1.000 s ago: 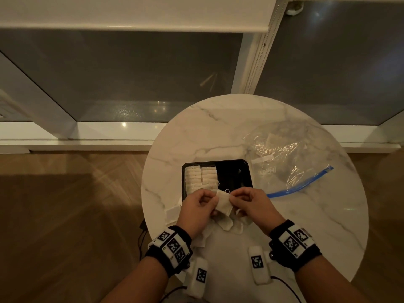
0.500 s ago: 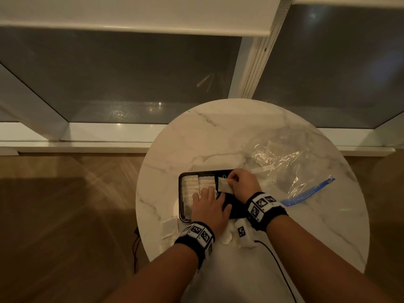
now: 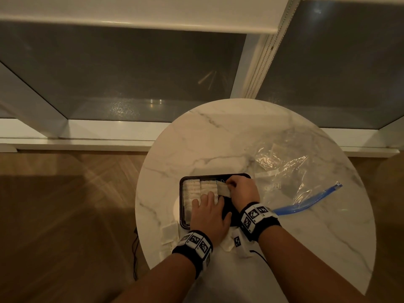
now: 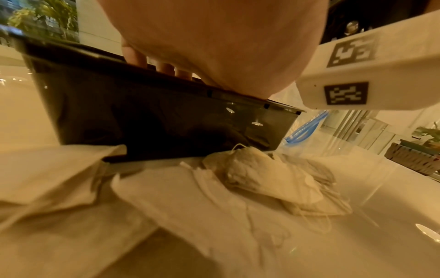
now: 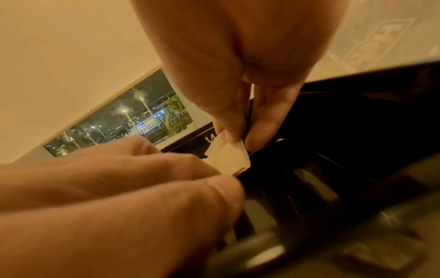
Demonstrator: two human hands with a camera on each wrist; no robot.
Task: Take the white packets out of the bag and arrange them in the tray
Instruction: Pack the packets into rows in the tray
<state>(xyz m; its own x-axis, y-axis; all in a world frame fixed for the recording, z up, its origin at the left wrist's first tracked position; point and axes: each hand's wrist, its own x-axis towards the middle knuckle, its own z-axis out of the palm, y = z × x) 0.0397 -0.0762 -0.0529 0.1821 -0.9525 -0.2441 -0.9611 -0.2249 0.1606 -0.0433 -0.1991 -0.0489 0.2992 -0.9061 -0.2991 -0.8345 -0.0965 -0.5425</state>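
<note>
A black tray [image 3: 182, 215] sits on the round marble table [image 3: 306, 237], with two rows of white packets [image 3: 192, 190] standing in its left part. My right hand [image 3: 239, 189] pinches a white packet [image 3: 223, 189] between thumb and fingers [image 5: 228, 120] and holds it inside the tray beside the second row. My left hand [image 3: 207, 212] lies flat with straight fingers on the packed rows. The clear zip bag [image 3: 284, 169] with a blue seal lies right of the tray; a few packets show inside it.
Loose white packets [image 4: 269, 180] lie heaped on the table in front of the tray [image 4: 142, 116], near the table's front-left edge [image 3: 168, 235]. A window sill and dark glass stand beyond the table. Wooden floor lies to the left.
Both hands went from the table's front edge forward into the tray. The right hand carried the packet to the second row; the left hand let go and flattened onto the packed rows.
</note>
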